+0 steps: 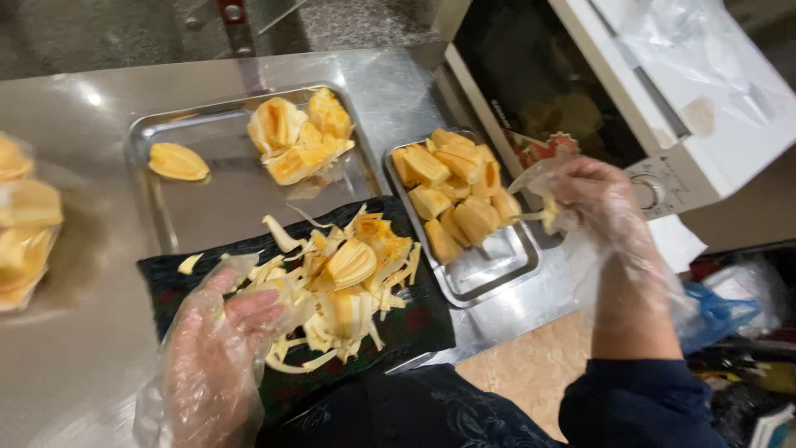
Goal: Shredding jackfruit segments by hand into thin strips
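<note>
Head view: the gloved left hand [217, 348] is resting half open on pale fruit strips [332, 307] covering a dark tray [414, 332] at the steel table's [75, 332] near edge. The gloved right hand [589, 203] is pinching a small fruit scrap [549, 217] beside the small tray [497, 270] of yellow fruit pods [452, 195], close to a white oven [663, 108].

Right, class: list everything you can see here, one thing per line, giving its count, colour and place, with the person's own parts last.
Large tray: one, steel, back left.
Small tray: one, steel, right.
Fruit pods: about ten, orange-yellow, in small tray.
Fruit pieces: a cluster and one apart, yellow, in large tray.
Dark tray: one, front centre.
Fruit strips: heap, pale yellow, on dark tray.
Oven: one, white, right.
Table: one, steel.
Left hand: clear glove, beside strips.
Right hand: clear glove, holding a scrap.
</note>
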